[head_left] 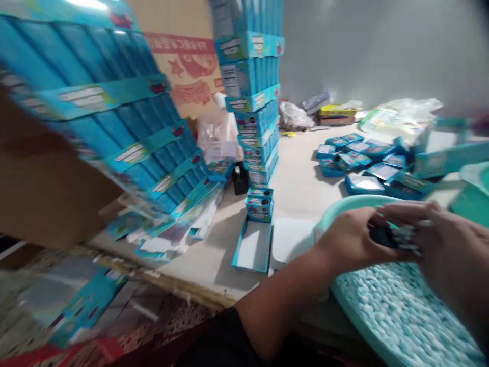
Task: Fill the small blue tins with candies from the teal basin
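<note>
My left hand (353, 234) is curled around a small dark box (384, 236), its opening turned toward my right hand. My right hand (443, 239), blurred by motion, cups a heap of small pale candies (407, 237) at the mouth of that box. Both hands are over a round turquoise basin (340, 293) filled with light blue and white candies (405, 306). Just left of the basin lies an open display tray (254, 247) with a white inside, and a few small blue boxes (260, 204) stand at its far end.
Tall stacks of filled blue trays stand at the left (126, 122) and centre (257, 97). Several small blue boxes (362, 158) lie scattered behind the basin. A black object (240, 179) is beside the centre stack. Cardboard scraps (168, 239) lie near the table edge (164, 283).
</note>
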### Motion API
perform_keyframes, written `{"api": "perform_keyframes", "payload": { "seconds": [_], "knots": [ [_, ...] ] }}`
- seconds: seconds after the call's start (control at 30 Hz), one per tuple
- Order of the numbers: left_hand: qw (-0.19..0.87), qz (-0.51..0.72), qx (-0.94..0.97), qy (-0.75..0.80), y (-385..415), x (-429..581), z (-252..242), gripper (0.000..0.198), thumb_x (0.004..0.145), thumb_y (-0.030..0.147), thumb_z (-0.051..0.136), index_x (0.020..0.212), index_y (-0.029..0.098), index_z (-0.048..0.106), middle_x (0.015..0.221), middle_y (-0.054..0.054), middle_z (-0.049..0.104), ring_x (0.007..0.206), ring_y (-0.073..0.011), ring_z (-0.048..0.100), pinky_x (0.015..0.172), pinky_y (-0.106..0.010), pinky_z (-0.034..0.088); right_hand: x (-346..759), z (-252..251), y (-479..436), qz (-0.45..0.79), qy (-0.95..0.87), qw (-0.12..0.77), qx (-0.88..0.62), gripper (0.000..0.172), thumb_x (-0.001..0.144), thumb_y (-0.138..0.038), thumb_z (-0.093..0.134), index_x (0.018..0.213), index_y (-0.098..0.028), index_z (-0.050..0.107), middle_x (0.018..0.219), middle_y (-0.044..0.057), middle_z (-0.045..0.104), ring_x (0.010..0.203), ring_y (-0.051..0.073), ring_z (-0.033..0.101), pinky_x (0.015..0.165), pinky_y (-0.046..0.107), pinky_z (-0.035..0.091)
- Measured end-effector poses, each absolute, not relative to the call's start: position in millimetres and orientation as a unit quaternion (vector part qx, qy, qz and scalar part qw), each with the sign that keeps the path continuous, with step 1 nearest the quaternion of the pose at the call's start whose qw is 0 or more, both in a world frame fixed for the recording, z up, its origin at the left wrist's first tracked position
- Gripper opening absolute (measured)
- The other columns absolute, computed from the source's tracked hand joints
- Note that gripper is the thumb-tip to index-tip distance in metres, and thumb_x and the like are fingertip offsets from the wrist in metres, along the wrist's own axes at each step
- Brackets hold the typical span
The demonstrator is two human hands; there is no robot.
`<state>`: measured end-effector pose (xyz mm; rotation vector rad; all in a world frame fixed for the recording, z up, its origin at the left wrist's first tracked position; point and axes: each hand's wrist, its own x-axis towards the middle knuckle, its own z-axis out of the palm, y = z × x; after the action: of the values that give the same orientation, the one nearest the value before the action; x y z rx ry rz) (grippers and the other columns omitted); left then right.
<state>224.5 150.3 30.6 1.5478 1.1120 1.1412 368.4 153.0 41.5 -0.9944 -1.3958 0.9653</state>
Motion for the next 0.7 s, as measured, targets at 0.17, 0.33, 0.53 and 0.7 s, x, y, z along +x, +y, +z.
{"api": "perform_keyframes", "payload": {
  "seconds": [0.17, 0.33, 0.53, 0.7],
  "knots": [
    [0.430, 0.472, 0.623, 0.452, 156.1, 226.0, 22.5, 0.044, 0.063, 0.046, 0.089, 0.088, 0.018, 0.066, 0.083, -0.003, 0.069, 0.076, -0.0189, 0.065, 0.069, -0.031, 0.054, 361.6, 59.7, 154.2, 0.321, -0.634, 0.563, -0.421, 0.041, 0.101, -0.042, 0.045, 0.090, -0.027, 0.081, 0.124, 0.006, 0.068, 0.118, 0.024, 0.061, 0.100, 0.039, 0.046],
    [0.417, 0.493, 0.591, 0.483, 159.5, 226.8, 18.1, 0.046, 0.067, 0.048, 0.087, 0.096, 0.018, 0.067, 0.090, -0.006, 0.072, 0.082, -0.0190, 0.068, 0.070, -0.030, 0.054, 387.6, 62.0, 163.3, 0.151, -0.705, 0.510, -0.470, 0.026, 0.097, -0.031, 0.054, 0.089, -0.024, 0.078, 0.100, 0.006, 0.071, 0.098, 0.022, 0.063, 0.088, 0.035, 0.045],
    [0.390, 0.505, 0.582, 0.504, 159.1, 229.0, 18.8, 0.052, 0.064, 0.047, 0.089, 0.098, 0.015, 0.066, 0.092, -0.008, 0.073, 0.080, -0.0196, 0.070, 0.070, -0.030, 0.057, 401.9, 58.4, 168.8, 0.104, -0.747, 0.360, -0.549, 0.027, 0.091, -0.025, 0.059, 0.065, -0.021, 0.066, 0.070, 0.003, 0.059, 0.064, 0.015, 0.050, 0.062, 0.030, 0.034],
    [0.344, 0.489, 0.628, 0.498, 158.7, 229.2, 16.8, 0.043, 0.068, 0.042, 0.086, 0.095, 0.015, 0.067, 0.094, -0.008, 0.073, 0.085, -0.0218, 0.072, 0.072, -0.031, 0.059, 388.1, 57.5, 162.2, 0.107, -0.755, 0.320, -0.562, 0.033, 0.093, -0.021, 0.055, 0.061, -0.019, 0.062, 0.072, 0.003, 0.056, 0.066, 0.014, 0.049, 0.061, 0.030, 0.030]
  ]
}}
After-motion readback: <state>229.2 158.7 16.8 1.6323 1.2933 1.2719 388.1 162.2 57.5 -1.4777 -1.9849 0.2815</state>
